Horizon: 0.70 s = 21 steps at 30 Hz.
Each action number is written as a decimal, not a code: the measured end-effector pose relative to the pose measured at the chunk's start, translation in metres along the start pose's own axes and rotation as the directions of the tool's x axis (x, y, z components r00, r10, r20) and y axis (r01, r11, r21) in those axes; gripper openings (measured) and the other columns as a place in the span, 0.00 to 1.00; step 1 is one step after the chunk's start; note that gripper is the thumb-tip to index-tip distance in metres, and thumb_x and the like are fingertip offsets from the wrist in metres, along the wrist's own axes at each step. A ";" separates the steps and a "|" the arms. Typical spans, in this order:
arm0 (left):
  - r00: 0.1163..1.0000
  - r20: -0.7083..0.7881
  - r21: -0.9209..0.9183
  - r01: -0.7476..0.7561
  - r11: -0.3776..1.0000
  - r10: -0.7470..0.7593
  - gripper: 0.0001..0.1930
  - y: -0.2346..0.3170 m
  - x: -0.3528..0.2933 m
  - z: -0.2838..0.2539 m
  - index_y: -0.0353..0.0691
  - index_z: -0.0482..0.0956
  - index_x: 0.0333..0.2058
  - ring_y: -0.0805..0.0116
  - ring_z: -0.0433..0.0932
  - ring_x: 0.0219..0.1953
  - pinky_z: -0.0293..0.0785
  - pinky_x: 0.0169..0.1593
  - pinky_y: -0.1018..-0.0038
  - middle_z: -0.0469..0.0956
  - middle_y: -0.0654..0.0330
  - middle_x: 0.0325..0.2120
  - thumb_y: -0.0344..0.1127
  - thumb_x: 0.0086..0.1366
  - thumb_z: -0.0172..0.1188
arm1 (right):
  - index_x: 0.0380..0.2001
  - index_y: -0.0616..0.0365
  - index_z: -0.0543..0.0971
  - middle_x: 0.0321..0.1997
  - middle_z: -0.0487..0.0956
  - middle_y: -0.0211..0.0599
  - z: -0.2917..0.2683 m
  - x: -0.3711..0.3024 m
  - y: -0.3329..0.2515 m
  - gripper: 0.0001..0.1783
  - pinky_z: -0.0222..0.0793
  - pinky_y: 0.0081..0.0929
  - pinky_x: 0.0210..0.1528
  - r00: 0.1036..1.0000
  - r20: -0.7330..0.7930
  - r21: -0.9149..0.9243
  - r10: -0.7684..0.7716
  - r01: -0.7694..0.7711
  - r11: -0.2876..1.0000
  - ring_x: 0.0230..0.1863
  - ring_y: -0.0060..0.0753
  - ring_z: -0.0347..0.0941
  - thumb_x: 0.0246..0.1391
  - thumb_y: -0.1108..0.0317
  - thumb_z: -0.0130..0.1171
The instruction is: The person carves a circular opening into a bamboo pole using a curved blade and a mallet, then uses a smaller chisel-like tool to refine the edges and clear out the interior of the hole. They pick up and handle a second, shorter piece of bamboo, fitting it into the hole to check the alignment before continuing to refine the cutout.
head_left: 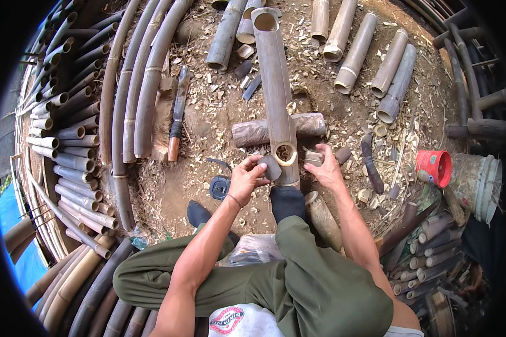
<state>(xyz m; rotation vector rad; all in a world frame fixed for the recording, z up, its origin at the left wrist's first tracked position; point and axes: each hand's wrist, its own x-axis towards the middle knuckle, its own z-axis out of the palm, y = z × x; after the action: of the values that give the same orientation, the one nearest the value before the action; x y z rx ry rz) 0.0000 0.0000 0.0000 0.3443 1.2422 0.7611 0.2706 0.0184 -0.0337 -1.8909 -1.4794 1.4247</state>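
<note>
With the clock face centred on the hole [285, 152], the tube [275, 84] runs out to 12 o'clock, resting across a log [252, 132]; the log seems to be there to raise the tube off the ground. At 6 o'clock the right foot [287, 203], in a dark sock, meets the tube's near end, apparently so that it cannot slide or roll while both hands are busy.

The left hand [245, 181], at 8 o'clock, pinches a dark disc [270, 167] between thumb and fingers, the other fingers loosely curled. The disc sits just beside the hole's rim, its flat face up, perhaps so that the two can be compared. The right hand [327, 171], at between 3 and 4 o'clock, has thumb and fingers parted only by the width of a small block [313, 158], gripped by its sides just off the tube.

The tape [220, 187] lies at 8 o'clock beyond the left hand, and the knife [177, 115] near 10, likely set aside to leave both hands free.
</note>
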 end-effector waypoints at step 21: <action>0.923 0.364 0.526 -0.313 0.791 0.124 0.18 0.018 0.000 0.051 0.33 0.76 0.50 0.72 0.79 0.38 0.75 0.42 0.76 0.82 0.57 0.38 0.40 0.69 0.59 | 0.54 0.59 0.71 0.48 0.76 0.42 -0.421 -0.207 0.041 0.30 0.77 0.33 0.44 0.562 -0.798 0.599 0.219 0.698 0.393 0.44 0.36 0.75 0.50 0.59 0.71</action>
<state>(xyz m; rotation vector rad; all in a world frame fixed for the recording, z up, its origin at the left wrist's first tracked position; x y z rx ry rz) 0.0416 0.0216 0.0270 1.0925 1.1151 0.4789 0.6613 -0.0546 0.2193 -1.1099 -0.3104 0.6695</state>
